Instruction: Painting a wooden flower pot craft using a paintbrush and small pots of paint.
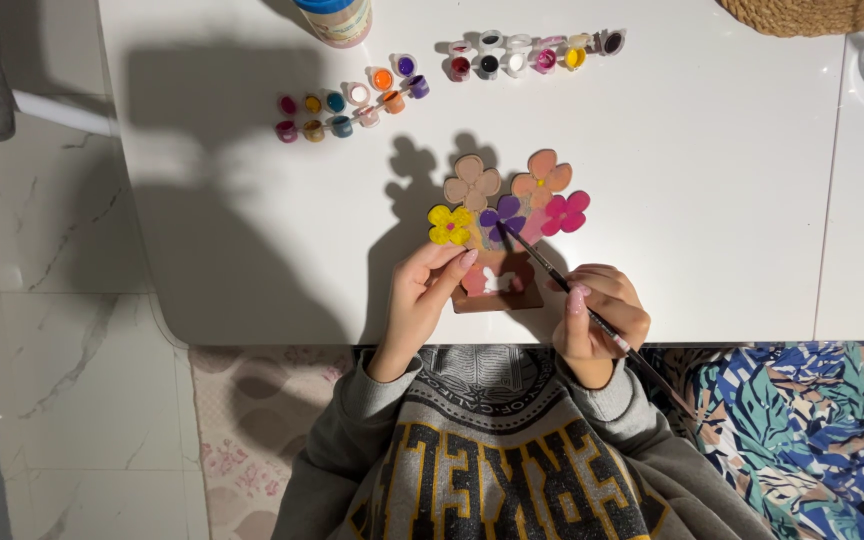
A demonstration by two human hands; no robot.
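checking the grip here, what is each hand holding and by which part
Right hand holds a thin paintbrush around mid-handle. Left hand steadies the flower ornament at its base's left edge.

Single head view, looking straight down over table [252, 200]; near edge at 6 o'clock, paint pots [352, 100] toward 12; close range.

Labelled blue-lidded jar [337, 18], table's top edge.
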